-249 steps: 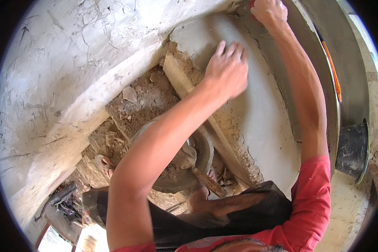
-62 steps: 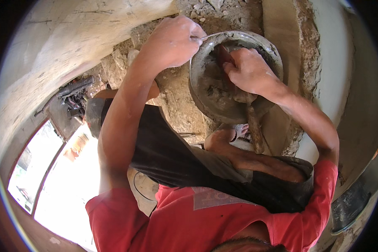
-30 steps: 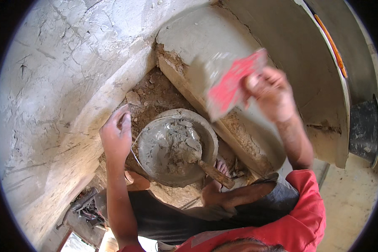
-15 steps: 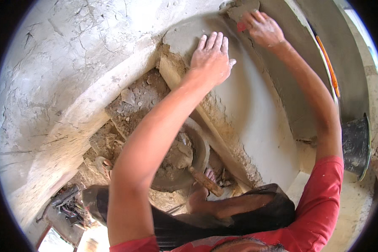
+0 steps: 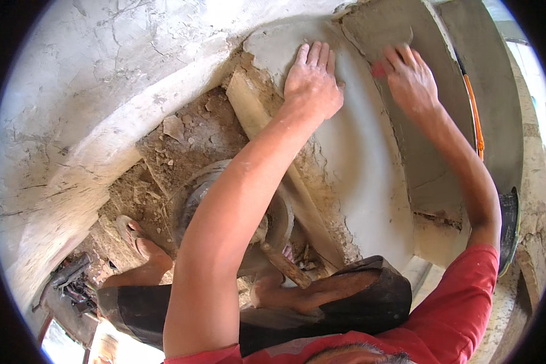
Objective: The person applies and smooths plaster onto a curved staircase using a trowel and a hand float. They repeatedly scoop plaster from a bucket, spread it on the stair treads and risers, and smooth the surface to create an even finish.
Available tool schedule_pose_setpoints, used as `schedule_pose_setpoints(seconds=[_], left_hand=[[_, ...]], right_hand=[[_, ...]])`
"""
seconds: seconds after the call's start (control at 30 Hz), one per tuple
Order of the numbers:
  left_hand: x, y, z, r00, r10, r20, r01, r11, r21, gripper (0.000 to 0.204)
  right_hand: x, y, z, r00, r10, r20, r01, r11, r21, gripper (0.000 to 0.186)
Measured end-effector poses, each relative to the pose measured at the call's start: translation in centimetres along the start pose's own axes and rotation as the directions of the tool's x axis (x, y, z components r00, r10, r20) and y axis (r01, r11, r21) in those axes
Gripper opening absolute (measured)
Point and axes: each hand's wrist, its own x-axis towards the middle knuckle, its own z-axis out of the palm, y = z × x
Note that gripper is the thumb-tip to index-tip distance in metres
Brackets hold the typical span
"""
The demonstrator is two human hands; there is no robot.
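Note:
My left hand (image 5: 314, 82) lies with fingers extended on the smooth grey plaster of a step (image 5: 367, 182), just right of its rough, broken edge. My right hand (image 5: 411, 79) grips a red plastering blade (image 5: 379, 68), mostly hidden by the fingers, against the grey upright face (image 5: 431, 151) beside that step. Below my left forearm is a round bucket of wet grey mortar (image 5: 279, 212), partly covered by the arm. A tool's wooden handle (image 5: 288, 267) sticks out of it toward my bent legs.
A cracked pale wall (image 5: 91, 85) curves along the left, above dirt and rubble (image 5: 170, 139). An orange tool (image 5: 478, 124) rests along a ledge at right, near a dark bucket (image 5: 506, 230). A pile of dark tools (image 5: 79, 288) lies at lower left.
From beside the bucket a second ago, my left hand has moved up onto the plaster. My right hand carried the red blade up to the upper face, then shifted slightly down and right.

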Motion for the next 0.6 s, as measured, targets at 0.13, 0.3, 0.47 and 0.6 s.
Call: schedule_pose_setpoints(seconds=[0.13, 0.3, 0.47, 0.6], left_hand=[[-0.4, -0.1, -0.3, 1.0, 0.007, -0.024, -0.007, 1.0, 0.012, 0.072], [-0.4, -0.1, -0.2, 1.0, 0.009, -0.001, -0.009, 1.0, 0.0, 0.072], [-0.3, -0.1, -0.1, 1.0, -0.004, -0.021, 0.004, 1.0, -0.005, 0.073], [-0.4, -0.2, -0.2, 1.0, 0.021, -0.006, -0.021, 1.0, 0.006, 0.072]], right_hand=[[5.1, 0.9, 2.7, 0.999, -0.018, -0.05, 0.015, 0.999, -0.052, 0.024], [6.4, 0.6, 6.8, 1.0, -0.02, 0.021, 0.02, 1.0, -0.004, 0.037], [6.2, 0.3, 7.6, 0.999, -0.036, -0.006, 0.035, 0.999, -0.037, 0.037], [5.2, 0.2, 7.0, 0.984, -0.047, 0.173, 0.044, 0.999, 0.019, 0.039]])
